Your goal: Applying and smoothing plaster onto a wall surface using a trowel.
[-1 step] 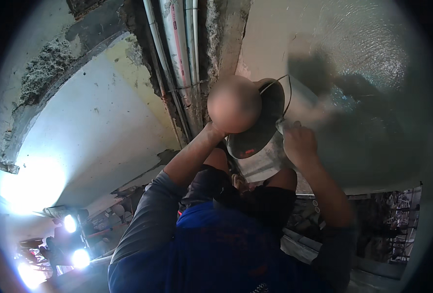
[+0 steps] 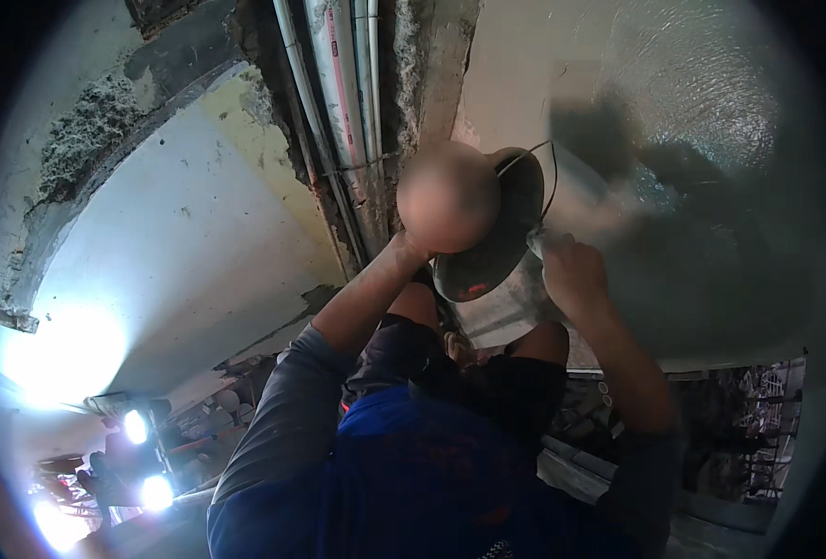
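Observation:
A dark bucket is tilted in front of me above my knees, its thin wire handle arching off the rim on the right. At the right side of that rim, my right hand is closed, fingers bent together near the handle's lower end. A small greyish bit shows at its fingertips, too unclear to name. My left hand reaches the bucket's left side. A round blurred patch covers its fingers, so its grip cannot be seen.
Several pipes run through a rough broken channel ahead. Right of it spreads a smooth grey surface with a wet, shiny part. A pale panel with broken edges lies left. Bright lamps glow at lower left; dark clutter sits lower right.

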### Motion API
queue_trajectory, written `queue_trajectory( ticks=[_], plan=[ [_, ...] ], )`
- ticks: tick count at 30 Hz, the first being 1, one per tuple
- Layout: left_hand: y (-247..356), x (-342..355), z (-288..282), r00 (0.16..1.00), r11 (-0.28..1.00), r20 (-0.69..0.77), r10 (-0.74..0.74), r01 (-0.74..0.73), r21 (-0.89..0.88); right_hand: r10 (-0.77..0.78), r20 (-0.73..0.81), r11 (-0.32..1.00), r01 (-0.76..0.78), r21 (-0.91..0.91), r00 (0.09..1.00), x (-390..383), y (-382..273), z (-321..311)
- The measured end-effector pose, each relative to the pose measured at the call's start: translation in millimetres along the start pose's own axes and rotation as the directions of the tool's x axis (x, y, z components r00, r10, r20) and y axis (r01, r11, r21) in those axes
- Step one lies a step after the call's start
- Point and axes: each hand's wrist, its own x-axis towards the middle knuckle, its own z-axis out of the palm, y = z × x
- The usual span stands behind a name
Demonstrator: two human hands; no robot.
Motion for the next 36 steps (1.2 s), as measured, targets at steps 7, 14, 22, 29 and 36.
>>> queue_trajectory(
  ticks=[7,14,22,29,36],
  plan=[
    [1,19,-14,0.984,0.994,0.142,0.108,-0.103,-0.043,-0.154,0.114,0.968,0.127,0.218,0.981,13,13,5],
    [-21,29,-23,0.997,0.996,0.048,0.068,-0.065,-0.066,-0.155,0.017,0.683,0.094,0.724,0.988,16,-11,51],
    [-73,29,-31,0.986,0.99,-0.111,-0.127,0.118,-0.083,-0.135,0.119,0.326,-0.07,0.943,0.984,36,-23,68],
    [-132,4,-5,0.832,0.912,-0.373,-0.41,0.378,-0.16,-0.086,0.431,0.23,-0.403,0.886,0.898,50,18,55],
    [-164,-32,9,0.701,0.84,-0.477,-0.531,0.509,-0.188,0.133,0.501,0.16,-0.518,0.84,0.855,77,98,89]
  ],
)
